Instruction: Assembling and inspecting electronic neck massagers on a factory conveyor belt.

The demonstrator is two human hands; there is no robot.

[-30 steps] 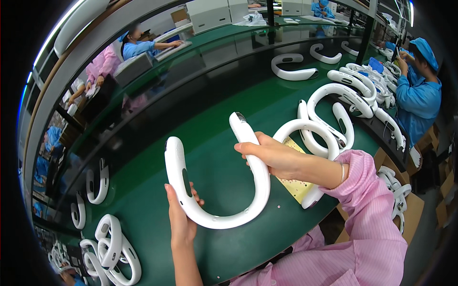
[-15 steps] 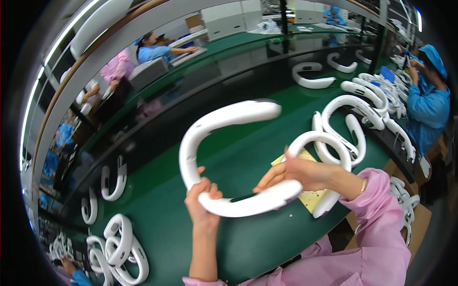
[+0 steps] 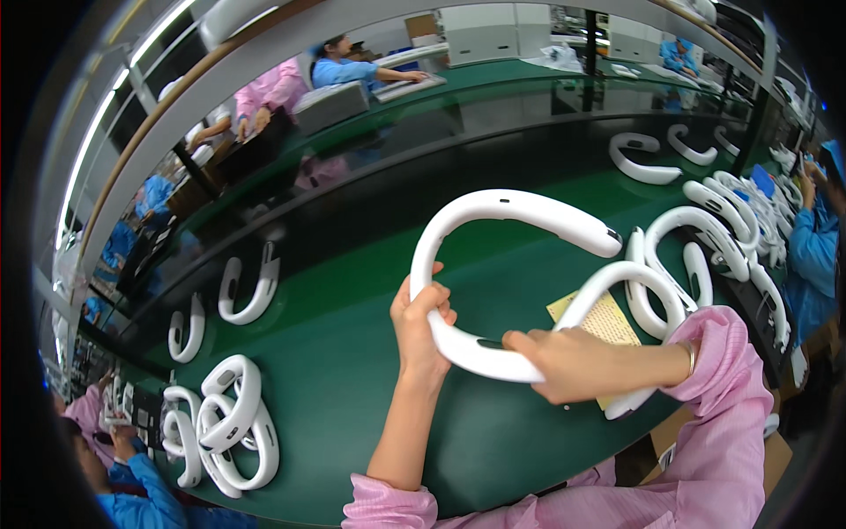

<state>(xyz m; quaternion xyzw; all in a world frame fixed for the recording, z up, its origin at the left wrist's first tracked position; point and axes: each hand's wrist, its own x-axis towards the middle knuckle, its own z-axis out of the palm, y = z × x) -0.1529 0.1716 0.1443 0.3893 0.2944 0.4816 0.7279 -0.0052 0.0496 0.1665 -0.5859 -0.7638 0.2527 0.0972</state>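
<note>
I hold a white U-shaped neck fan (image 3: 495, 204) above the green table. My left hand (image 3: 419, 326) is wrapped round its left curve. My right hand (image 3: 573, 363) is closed on its near arm, covering that end. A dark slot (image 3: 492, 345) shows on the near arm beside my right fingertips, and the far arm ends in a dark tip (image 3: 614, 241). Just beyond my right hand, another white neck fan (image 3: 627, 276) lies partly over a yellow sheet (image 3: 608, 319) with rows of small marks.
More neck fans lie heaped at the right (image 3: 692, 225) and at the left front (image 3: 238, 423). Others stand along the dark belt (image 3: 370, 207) beyond the green table (image 3: 352, 414). Co-workers in blue sit at both sides. A metal rail (image 3: 203, 79) arches overhead.
My right hand has gone from loosely extended fingers to a closed grip on the fan's near arm. The held fan has tilted, its far arm now sloping down rightward. The whole view has shifted.
</note>
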